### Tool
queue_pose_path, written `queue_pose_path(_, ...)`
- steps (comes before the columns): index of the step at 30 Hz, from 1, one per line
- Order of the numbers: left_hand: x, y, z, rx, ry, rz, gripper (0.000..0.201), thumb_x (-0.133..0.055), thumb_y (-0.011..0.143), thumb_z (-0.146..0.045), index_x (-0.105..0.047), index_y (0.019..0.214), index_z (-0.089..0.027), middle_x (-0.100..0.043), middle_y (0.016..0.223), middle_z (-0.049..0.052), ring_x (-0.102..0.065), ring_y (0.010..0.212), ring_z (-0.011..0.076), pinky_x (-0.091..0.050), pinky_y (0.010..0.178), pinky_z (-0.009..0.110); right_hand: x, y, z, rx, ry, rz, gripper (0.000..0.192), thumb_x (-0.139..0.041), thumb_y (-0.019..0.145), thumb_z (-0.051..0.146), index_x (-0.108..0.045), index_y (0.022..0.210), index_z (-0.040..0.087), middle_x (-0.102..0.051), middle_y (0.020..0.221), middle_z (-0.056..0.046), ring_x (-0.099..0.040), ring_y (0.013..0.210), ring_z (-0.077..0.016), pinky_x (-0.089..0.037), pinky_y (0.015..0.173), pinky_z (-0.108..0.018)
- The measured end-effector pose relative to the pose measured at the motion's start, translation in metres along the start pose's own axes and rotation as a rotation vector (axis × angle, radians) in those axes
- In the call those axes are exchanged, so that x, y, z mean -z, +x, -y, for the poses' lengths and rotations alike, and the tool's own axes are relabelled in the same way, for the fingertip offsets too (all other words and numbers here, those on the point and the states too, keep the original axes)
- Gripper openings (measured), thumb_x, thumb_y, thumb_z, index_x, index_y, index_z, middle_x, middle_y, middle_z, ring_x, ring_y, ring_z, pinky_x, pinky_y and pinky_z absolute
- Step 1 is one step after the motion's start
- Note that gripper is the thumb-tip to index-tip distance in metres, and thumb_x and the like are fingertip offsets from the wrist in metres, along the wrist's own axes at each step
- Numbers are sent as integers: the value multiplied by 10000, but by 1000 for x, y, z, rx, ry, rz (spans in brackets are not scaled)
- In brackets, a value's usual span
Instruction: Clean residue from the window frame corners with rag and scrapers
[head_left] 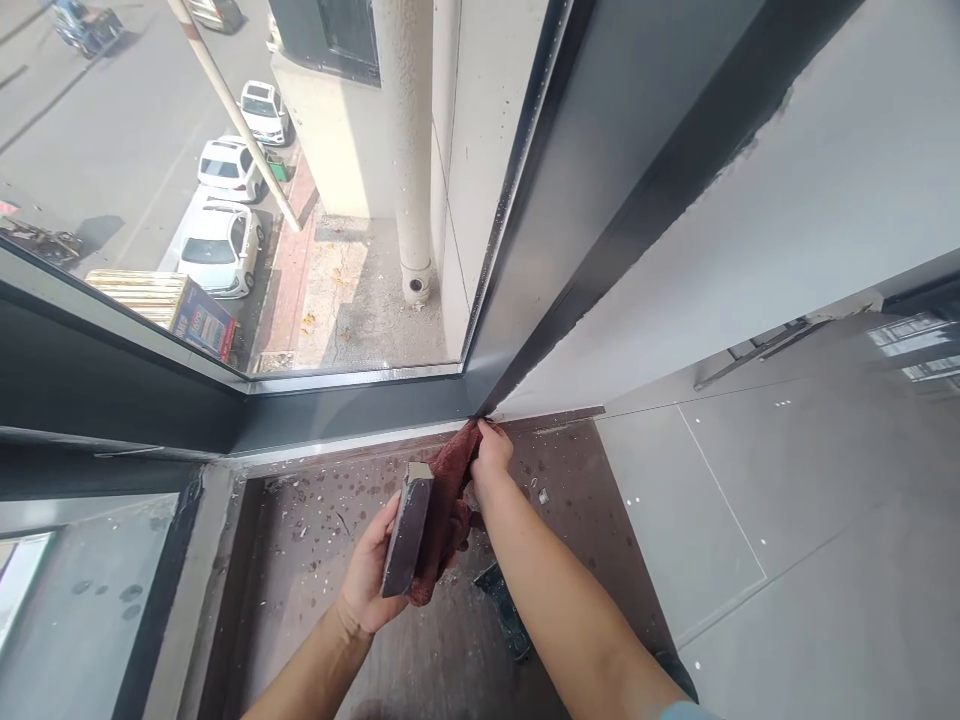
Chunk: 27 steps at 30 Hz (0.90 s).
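Note:
My left hand (369, 572) is closed around a dark brown block (405, 535) with a pale, rough end, held tilted above the sill. A dark red cloth (448, 500) bunches against the block's right side and stretches up toward the window corner. Its upper end is in my right hand (493, 450), whose fingers press it into the corner where the grey window frame (360, 410) meets the white wall. Some of my fingertips are hidden behind the cloth.
Below lies a brown ledge (300, 580) speckled with white bits and dark spots. A dark crumpled item (506, 610) rests under my right forearm. Grey tile panels (720, 500) stand to the right. Through the glass, parked white cars (217, 245) show far below.

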<state>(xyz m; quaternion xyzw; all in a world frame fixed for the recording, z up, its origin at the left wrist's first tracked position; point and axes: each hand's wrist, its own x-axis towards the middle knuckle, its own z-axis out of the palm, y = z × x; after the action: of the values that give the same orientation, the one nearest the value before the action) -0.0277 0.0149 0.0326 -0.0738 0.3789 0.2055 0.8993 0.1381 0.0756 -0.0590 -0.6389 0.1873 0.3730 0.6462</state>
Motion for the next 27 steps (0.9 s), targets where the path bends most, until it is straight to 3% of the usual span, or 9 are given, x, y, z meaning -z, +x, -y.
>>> queue_pose_path(3, 0, -1, 1, 27, 5, -5, 358, -550, 794, -447, -693, 833, -121, -653, 694, 137, -628, 625, 271, -517, 561, 373, 6, -7, 7, -66, 41, 55, 200, -608, 562, 100, -601, 749, 171, -651, 604, 27, -601, 582, -127, -499, 572, -248)
queue_pose_path(7, 1, 0, 2, 19, -21, 10, 340, -537, 810, -422, -686, 897, -129, -656, 733, 137, -632, 691, 274, -519, 643, 401, 2, -17, 11, -121, 91, 66, 260, -561, 615, 88, -610, 849, 192, -679, 698, 23, -638, 660, -129, -524, 662, -276)
queue_pose_path(14, -1, -5, -1, -37, -34, -55, 290, -513, 827, -370, -683, 894, -146, -664, 820, 140, -634, 713, 271, -520, 660, 412, -15, -30, -3, -149, 83, 31, 99, -615, 617, 103, -624, 694, 165, -667, 648, 0, -633, 651, -147, -525, 638, -272)
queue_pose_path(19, -1, -8, -4, -19, -11, -30, 354, -504, 820, -421, -690, 824, -120, -648, 691, 138, -625, 613, 261, -516, 522, 351, -10, -23, 6, -137, 104, -34, 135, -600, 662, 110, -625, 781, 168, -680, 700, -5, -630, 672, -129, -528, 652, -257)
queue_pose_path(27, 0, -3, 2, 3, -48, 27, 311, -557, 801, -415, -695, 832, -138, -650, 647, 98, -626, 617, 231, -526, 664, 369, -5, -16, 8, -161, 65, -19, 114, -615, 658, 103, -610, 762, 149, -667, 653, -18, -629, 635, -136, -536, 629, -267)
